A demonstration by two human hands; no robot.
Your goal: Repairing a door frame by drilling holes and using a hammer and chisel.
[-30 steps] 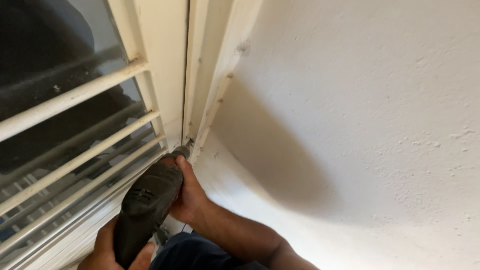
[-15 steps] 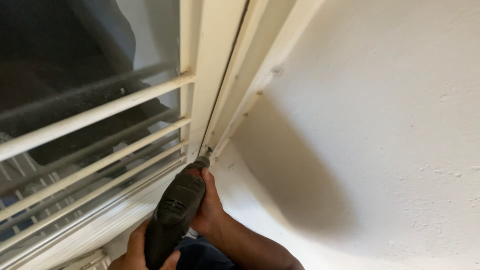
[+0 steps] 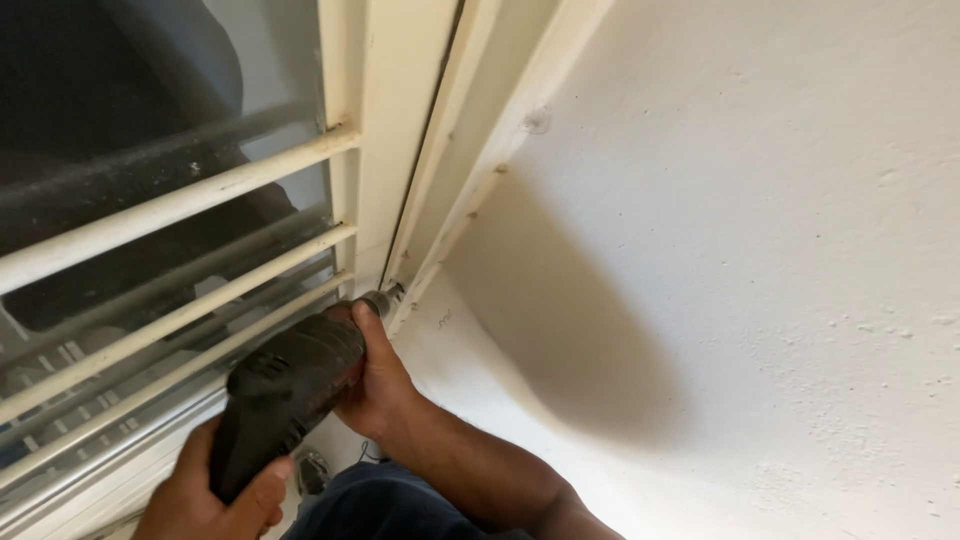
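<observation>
A dark grey power drill (image 3: 285,390) points up and to the right, its tip pressed against the cream window frame (image 3: 400,150) near the frame's lower corner. My right hand (image 3: 378,380) wraps the front of the drill body, just behind the chuck. My left hand (image 3: 205,500) grips the rear handle at the bottom left edge of the view. Both hands are closed around the tool.
Cream horizontal window bars (image 3: 170,205) cross the dark glass on the left. A white textured wall (image 3: 750,270) fills the right side, with a shadow beside the frame. A dark blue garment (image 3: 400,505) shows at the bottom.
The view has shifted so the drill and hands sit further right and nearer. The drill tip stays at the same spot on the frame, both hands still gripping it.
</observation>
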